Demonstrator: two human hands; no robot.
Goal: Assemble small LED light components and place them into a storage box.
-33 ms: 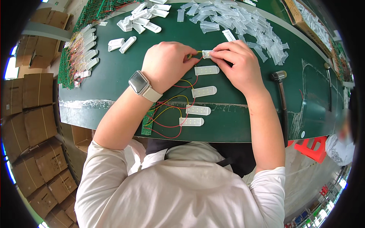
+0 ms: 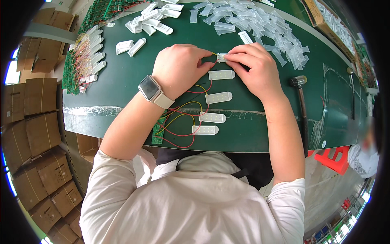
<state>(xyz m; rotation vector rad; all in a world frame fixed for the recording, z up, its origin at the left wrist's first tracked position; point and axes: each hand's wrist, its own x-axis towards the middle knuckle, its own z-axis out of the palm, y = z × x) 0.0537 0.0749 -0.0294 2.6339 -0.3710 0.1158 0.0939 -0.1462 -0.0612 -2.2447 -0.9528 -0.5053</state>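
My right hand pinches a small white LED board between thumb and fingertips, its far end hidden under them. Thumb and index finger of my left hand close on the thin red and yellow wires at the board's left end. Below them, several clear-covered LED strips lie in a column. Red and yellow wires run from these strips to a green circuit board near the table's front edge. A white housing lies just beyond my right fingers.
Clear plastic covers are heaped at the back, with white housings to their left. Wired strips and green boards stack at far left. A hammer lies right of my forearm. An open carton stands back right.
The yellow wire showing between my left fingers has shifted slightly, with less of it visible below the fingertip. Both hands otherwise stay in place.
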